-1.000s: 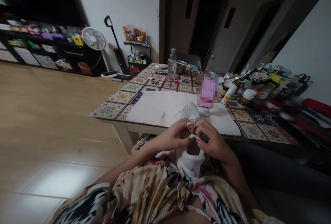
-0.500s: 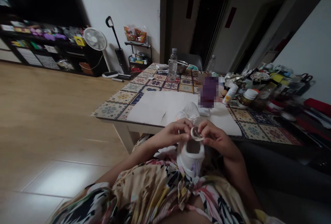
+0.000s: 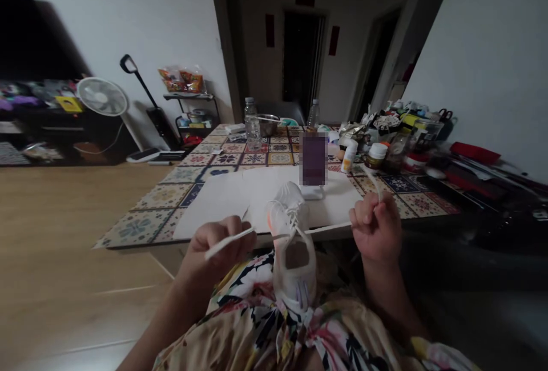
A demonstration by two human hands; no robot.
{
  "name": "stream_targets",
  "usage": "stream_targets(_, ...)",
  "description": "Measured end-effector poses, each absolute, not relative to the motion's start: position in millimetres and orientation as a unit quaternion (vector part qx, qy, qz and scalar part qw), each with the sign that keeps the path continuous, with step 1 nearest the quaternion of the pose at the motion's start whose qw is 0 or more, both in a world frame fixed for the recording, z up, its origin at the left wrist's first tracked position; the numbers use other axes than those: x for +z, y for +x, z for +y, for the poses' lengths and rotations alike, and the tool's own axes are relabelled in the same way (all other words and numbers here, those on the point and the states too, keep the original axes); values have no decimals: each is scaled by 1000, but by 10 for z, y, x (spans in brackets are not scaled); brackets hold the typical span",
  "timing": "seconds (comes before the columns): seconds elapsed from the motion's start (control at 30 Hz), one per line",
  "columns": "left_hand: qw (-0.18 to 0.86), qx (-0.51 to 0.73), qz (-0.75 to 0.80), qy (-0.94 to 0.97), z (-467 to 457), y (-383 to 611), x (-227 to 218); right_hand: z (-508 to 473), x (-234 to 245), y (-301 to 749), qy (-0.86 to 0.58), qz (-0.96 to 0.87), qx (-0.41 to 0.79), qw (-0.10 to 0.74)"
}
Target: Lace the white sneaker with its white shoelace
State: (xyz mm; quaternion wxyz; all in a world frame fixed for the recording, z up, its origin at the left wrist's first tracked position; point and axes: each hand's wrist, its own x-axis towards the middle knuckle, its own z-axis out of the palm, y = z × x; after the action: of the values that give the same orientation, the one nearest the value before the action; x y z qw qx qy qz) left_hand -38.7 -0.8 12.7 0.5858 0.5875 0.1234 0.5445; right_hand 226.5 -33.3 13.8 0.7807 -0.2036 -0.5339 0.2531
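A white sneaker (image 3: 295, 286) leans between my lap and the table edge, its toe pointing away from me and its opening facing up. To its left, my left hand (image 3: 222, 241) is closed on one white shoelace end (image 3: 229, 243), part of which sticks out past the fingers. On the other side, my right hand (image 3: 377, 225) grips the second shoelace end (image 3: 329, 228), pulled straight and taut from the shoe, with its tip rising above the fist. The laces cross over the sneaker's tongue.
White paper (image 3: 218, 200) covers part of the patterned table (image 3: 148, 211). A blurred-out upright screen (image 3: 313, 160) stands beyond the shoe. A clear bottle (image 3: 252, 125) and a metal bowl (image 3: 269, 125) are farther back. Jars (image 3: 377, 156) and clutter crowd the right side.
My hands have moved apart from close together over the shoe opening, each drawing a lace end outward. The loop held between them is gone. The view has turned right.
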Motion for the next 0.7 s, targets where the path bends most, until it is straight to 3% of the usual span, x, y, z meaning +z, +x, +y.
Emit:
stream_targets(0.1,603,450,159,640,-81,-302,152,-415,82,2082,-295,-587,161,736)
stream_targets(0.27,571,427,235,661,-98,-98,136,-516,124,1861,-280,-832,97,468)
stream_targets(0.4,513,471,236,678,-70,-80,115,-164,166,2031,-278,-842,53,459)
stream_targets(0.53,498,479,216,690,-43,-72,112,457,79,2310,-487,-748,-127,432)
stream_targets(0.63,497,476,211,694,-33,-52,104,740,-8,2416,-549,-734,-149,372)
stream_targets(0.7,507,477,215,685,-36,-45,90,763,-37,2435,-552,-725,-153,382)
